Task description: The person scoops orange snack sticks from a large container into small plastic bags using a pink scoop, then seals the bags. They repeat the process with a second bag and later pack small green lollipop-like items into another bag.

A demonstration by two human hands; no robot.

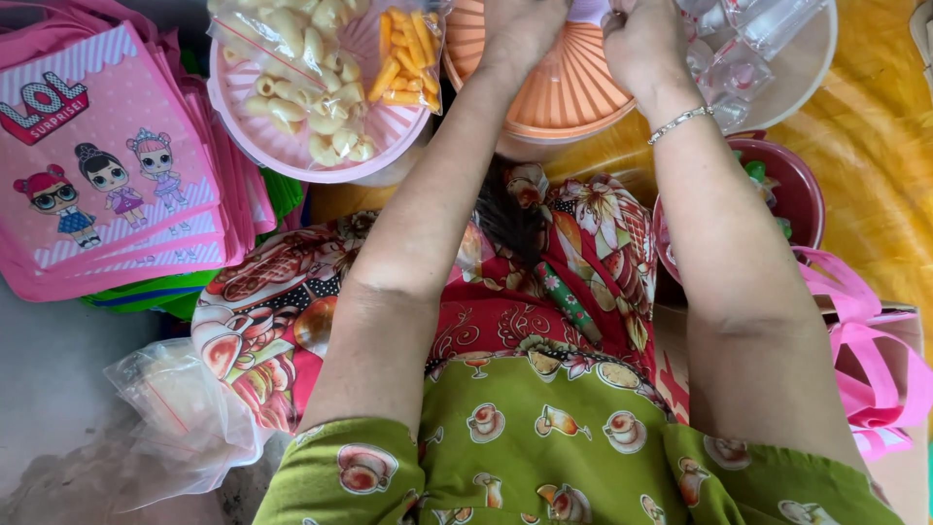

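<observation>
Both hands are seen reaching forward to the top edge of the view, over a round ribbed orange plastic tray (564,92). The left hand (520,29) is cut off at the knuckles by the frame, so whether its fingers are open or closed cannot be told. The right hand (646,39), with a thin silver bracelet (680,122) at the wrist, is curled inward toward the left one, but what its fingers close on is hidden. The 2 hands are held close together, almost touching, directly above the orange tray, which lies beneath and just ahead of them; neither hand is clearly the nearer.

Just right of the right hand, small clear plastic packets (743,49) are piled on a pale round tray (812,68). To the left, a round pink plastic tray (292,146) bears clear bags of pale puffed snacks (301,68) and orange stick snacks (408,53). A stack of pink printed cloth bags (107,165) lies at far left, a dark red bowl (802,190) at right, and an empty clear zip bag (185,408) by the knee.
</observation>
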